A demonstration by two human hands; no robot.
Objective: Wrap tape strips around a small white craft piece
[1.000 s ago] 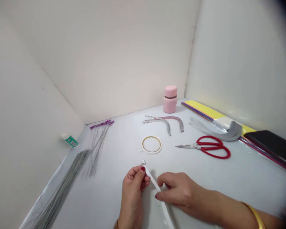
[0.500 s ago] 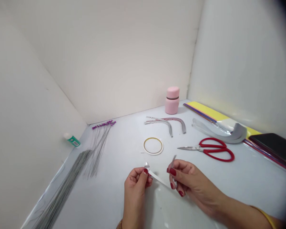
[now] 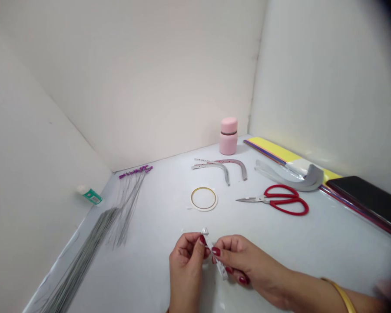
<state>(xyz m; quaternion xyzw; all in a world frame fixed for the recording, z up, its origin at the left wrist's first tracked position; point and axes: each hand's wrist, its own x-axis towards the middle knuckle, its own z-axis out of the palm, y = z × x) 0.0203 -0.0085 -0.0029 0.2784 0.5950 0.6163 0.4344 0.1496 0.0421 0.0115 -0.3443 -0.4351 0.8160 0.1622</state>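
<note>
My left hand (image 3: 185, 265) and my right hand (image 3: 244, 261) meet low in the middle of the view, both pinching a narrow white strip (image 3: 217, 256). The strip is folded or looped, with a small bent tip (image 3: 204, 231) standing above my left fingers. Much of it is hidden by my fingers. Nearest my hands, beyond them, lies a thin roll of gold-edged tape (image 3: 203, 199) on a white backing. A pair of red-handled scissors (image 3: 273, 199) lies to the right of that roll.
On the white table (image 3: 143, 278) lie curved pale strips (image 3: 220, 166), a pink jar (image 3: 228, 136), grey thin wires (image 3: 84, 248) with purple-tipped stems (image 3: 135, 172), a small tube (image 3: 89, 195), a grey curved piece in plastic (image 3: 289, 176), coloured sheets (image 3: 280, 152) and a black phone (image 3: 366, 195). White walls rise behind.
My right hand has moved left, closing the gap to my left hand. Both now pinch the strip together, and its stretched length between them has folded up.
</note>
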